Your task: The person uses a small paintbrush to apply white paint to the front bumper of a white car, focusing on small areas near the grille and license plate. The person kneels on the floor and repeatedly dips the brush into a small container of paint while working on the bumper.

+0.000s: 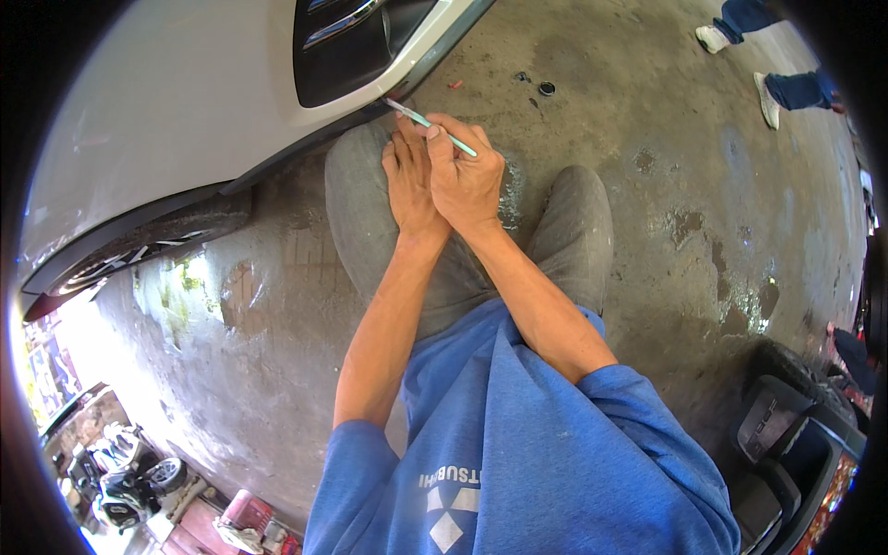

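Note:
My right hand pinches a thin paintbrush with a pale green handle between thumb and fingers. The brush points up and left, its tip at the lower corner of a white car bumper, by the black lower trim. Close against the right hand, my left hand has its fingers stretched toward that same corner, above my left knee. Some of its fingertips are partly covered by the right hand and brush; nothing shows in its grasp. A black recessed grille lies just above the brush tip.
On the stained, wet concrete are a small round black cap and a red scrap. Another person's shoe shows far right. Black plastic parts stand lower right; wheeled items lie lower left. The car's wheel is left.

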Demonstrator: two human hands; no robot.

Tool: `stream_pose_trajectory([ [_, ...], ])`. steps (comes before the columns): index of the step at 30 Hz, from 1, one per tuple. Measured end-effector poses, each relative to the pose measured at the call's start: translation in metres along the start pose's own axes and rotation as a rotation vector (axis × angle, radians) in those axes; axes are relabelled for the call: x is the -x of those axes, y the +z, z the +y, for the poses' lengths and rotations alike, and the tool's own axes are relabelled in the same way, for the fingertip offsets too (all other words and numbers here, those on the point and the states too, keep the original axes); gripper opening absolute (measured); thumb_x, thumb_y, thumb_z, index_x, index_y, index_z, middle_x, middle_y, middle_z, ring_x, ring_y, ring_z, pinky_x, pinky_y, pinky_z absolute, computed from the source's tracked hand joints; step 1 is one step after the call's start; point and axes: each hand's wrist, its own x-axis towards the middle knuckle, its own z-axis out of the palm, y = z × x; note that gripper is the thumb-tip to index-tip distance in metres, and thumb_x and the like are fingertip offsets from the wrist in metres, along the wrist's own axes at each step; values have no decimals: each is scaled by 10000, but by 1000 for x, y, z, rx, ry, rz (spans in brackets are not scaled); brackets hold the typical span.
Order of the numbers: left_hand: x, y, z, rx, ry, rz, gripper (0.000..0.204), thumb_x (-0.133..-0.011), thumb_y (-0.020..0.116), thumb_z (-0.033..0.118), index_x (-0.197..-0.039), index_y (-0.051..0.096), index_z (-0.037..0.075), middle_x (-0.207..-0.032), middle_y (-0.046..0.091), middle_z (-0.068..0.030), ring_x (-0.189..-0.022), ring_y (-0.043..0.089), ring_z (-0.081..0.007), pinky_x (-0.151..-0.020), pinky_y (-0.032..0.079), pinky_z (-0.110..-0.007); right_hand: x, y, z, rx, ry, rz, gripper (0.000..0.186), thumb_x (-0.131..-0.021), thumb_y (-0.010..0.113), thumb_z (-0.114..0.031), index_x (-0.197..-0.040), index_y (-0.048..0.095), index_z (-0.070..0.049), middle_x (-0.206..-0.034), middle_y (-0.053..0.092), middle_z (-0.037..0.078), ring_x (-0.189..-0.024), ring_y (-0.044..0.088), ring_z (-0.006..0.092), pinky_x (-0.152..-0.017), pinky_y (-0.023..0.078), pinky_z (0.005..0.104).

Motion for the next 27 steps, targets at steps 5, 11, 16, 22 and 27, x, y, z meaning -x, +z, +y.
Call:
stream_pose_trajectory([
  [5, 0, 0, 0, -3, -8, -1, 538, -973, 607, 254, -1377, 527, -91, -1475, 496, -331, -1298, 540, -384, -1115, 393, -477, 1, 0, 1, -11, 11, 11, 244, -1009, 671, -204, -1091, 770, 4, -914, 805, 97, -825, 697, 180, -723, 567, 318],
  [11, 0, 0, 0, -11, -1, -18, 529, -984, 598, 251, -1388, 523, -82, -1506, 456, -352, -1307, 535, -397, -1124, 378, -484, 3, 1, 5, -29, 36, 14, 254, -1029, 658, -184, -1133, 749, 29, -975, 791, 136, -793, 706, 152, -694, 575, 294],
  [16, 1, 0, -1, -53, 31, -8, 513, -988, 591, 240, -1395, 525, -65, -1523, 429, -363, -1317, 526, -413, -1126, 368, -493, 5, 3, 7, -94, 98, 67, 270, -1050, 637, -176, -1164, 728, 51, -1048, 758, 159, -745, 703, 135, -677, 575, 273],
  [22, 3, 4, -2, -26, 17, 12, 505, -985, 577, 234, -1383, 528, -73, -1511, 456, -350, -1315, 530, -408, -1123, 377, -491, 4, 1, 2, 43, -117, 80, 208, -1005, 676, -141, -1122, 748, 15, -946, 765, 140, -800, 716, 197, -693, 572, 318],
  [27, 6, 6, -4, 12, 33, 68, 502, -982, 558, 236, -1359, 536, -94, -1453, 526, -336, -1293, 552, -411, -1103, 401, -492, 4, 1, -4, 54, -234, 27, 156, -960, 705, -126, -1046, 773, -15, -892, 755, 130, -810, 695, 277, -705, 558, 364],
])
